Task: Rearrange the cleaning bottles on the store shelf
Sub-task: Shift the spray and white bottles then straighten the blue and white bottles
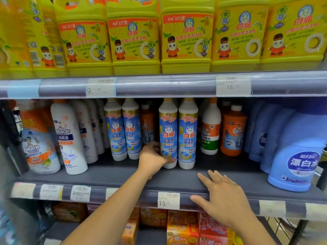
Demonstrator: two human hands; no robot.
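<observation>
Bottle (168, 131): stiff plastic, probably heavy (slick label); grasp low on body.
Left hand (153, 157): fingers (153, 145) curled round bottle's base.
Right hand (225, 197): fingers spread flat on shelf (123, 175).

A white bottle (168, 128) with a blue label stands upright on the shelf (123, 174), gripped low by the left hand (152, 157), touching its twin (188, 133) (on the right); two matching bottles (115, 131) stand further left.

lighting: bright, even, falling from the front. glare: pale sheen along the upper shelf rail (159, 85). shadow: dark at the back of the middle shelf (230, 174). focus: blue-label bottle (168, 133) crisp at centre; left-edge price tags (51, 191) smeared. distortion: shelf edges bow toward both sides.
</observation>
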